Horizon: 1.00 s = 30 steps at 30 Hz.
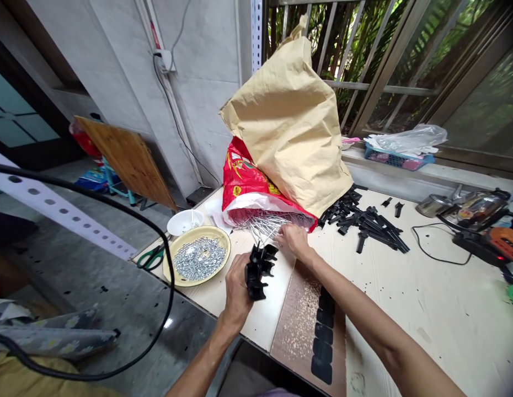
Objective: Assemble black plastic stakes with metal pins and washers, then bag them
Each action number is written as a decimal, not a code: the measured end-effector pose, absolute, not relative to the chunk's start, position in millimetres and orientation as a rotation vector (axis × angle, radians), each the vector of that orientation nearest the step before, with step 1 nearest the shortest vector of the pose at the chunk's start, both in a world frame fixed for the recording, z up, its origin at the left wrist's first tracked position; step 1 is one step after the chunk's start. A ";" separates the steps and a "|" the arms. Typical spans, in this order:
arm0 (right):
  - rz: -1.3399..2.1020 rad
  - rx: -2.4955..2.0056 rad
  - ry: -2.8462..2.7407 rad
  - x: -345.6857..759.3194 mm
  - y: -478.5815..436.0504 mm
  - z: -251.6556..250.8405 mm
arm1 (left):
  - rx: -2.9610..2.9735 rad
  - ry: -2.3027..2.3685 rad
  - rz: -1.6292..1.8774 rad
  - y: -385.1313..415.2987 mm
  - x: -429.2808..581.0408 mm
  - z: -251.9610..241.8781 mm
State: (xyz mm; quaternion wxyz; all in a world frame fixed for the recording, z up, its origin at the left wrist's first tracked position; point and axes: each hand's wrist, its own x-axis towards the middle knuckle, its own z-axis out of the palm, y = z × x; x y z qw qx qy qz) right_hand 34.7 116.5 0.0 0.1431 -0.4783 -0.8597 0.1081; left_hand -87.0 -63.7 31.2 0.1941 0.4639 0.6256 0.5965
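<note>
My left hand (239,284) is closed around a bunch of black plastic clips (258,270), held above the table's front part. Further forward, my right hand (295,240) reaches to the mouth of a red sack (245,184). Its fingers are curled together on thin metal rods (262,223) that spill out of the sack; how many it grips is hidden. To the left of my left hand lies a yellow plate (169,271) with many small metal pieces (201,258). More black plastic parts (374,226) are piled to the right of the sack.
A big tan paper bag (293,121) leans over the red sack. Green-handled scissors (151,257) and a white bowl (180,221) are at the left edge. A brown board (295,325) bears several black pads (321,361). A kettle (484,207) stands at right; a black cable (172,275) loops at left.
</note>
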 end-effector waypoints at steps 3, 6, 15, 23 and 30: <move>0.257 -1.374 -2.500 31.1 114.6 -14.2 | 1.330 1.758 1.631 -55.1 -91.6 26.3; 0.221 -1.382 -2.466 40.8 115.5 -11.0 | 1.173 1.733 1.569 -43.9 -96.2 14.6; 0.451 -0.941 -2.129 73.3 111.7 66.9 | 0.680 1.406 1.451 -30.3 -94.8 7.9; 0.470 -0.601 -2.437 60.7 82.0 113.7 | 0.642 1.325 1.373 -27.7 -90.8 16.3; 0.717 -0.621 -2.497 60.1 101.6 98.6 | 0.756 1.433 1.494 -37.6 -89.5 26.7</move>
